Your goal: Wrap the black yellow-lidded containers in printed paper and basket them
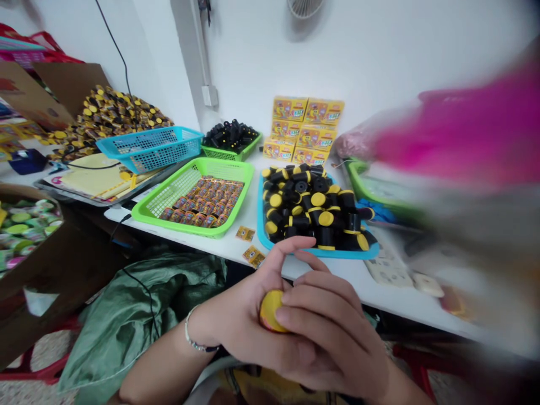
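Low in the head view, my left hand is wrapped round a small cylinder with a yellow cap. My right hand closes over it from the right, its fingertips pressed on the cap's edge. The cylinder's body is mostly hidden by my fingers. Just beyond my hands, a blue basket holds many black cylinders with yellow caps. Two small printed stickers lie on the white table left of that basket. Further left, a green basket holds rows of cylinders with printed wraps.
A blue basket and a green basket of black parts stand further back. Yellow boxes are stacked against the wall. A pile of capped pieces is at left. A blurred pink and white shape fills the right side.
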{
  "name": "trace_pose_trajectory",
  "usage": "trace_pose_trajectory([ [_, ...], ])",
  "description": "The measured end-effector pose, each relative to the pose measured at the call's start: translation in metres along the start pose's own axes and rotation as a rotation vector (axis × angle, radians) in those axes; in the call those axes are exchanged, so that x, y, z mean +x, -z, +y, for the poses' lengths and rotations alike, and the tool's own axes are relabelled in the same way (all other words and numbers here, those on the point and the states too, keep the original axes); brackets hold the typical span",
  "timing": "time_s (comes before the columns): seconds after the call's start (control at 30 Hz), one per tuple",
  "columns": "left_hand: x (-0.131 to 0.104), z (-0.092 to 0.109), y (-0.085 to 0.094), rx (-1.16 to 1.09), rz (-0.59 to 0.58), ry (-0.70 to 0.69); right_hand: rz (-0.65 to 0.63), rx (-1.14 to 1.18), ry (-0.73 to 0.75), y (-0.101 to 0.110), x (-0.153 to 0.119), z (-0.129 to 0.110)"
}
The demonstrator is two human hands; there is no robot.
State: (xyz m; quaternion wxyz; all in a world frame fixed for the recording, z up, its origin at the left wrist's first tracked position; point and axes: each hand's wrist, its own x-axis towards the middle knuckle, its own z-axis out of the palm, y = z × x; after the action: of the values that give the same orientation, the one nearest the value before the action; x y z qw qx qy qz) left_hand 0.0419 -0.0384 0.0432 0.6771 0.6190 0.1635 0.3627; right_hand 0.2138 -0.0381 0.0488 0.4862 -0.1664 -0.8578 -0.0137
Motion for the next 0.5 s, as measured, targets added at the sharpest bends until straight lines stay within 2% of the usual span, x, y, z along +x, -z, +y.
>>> trace_pose_trajectory([
  [0.07, 0.001, 0.006, -0.004, 0.035, 0.033, -0.006, -0.012, -0.011, 0.029, 0.001, -0.001, 0.0],
  [0.17, 0.008, 0.018, -0.011, 0.293, 0.051, -0.057, -0.017, -0.011, 0.023, 0.002, -0.006, 0.001],
  [0.33, 0.019, 0.028, -0.015, 0.711, -0.027, -0.142, -0.12, 0.016, 0.023, 0.012, -0.009, 0.002],
  [0.4, 0.018, 0.026, -0.013, 0.76, -0.022, -0.171, -0.132, 0.032, 0.008, 0.015, -0.007, 0.001],
  [0.5, 0.015, 0.021, -0.01, 0.669, -0.002, -0.209, -0.102, 0.061, -0.013, 0.013, -0.004, 0.0],
])
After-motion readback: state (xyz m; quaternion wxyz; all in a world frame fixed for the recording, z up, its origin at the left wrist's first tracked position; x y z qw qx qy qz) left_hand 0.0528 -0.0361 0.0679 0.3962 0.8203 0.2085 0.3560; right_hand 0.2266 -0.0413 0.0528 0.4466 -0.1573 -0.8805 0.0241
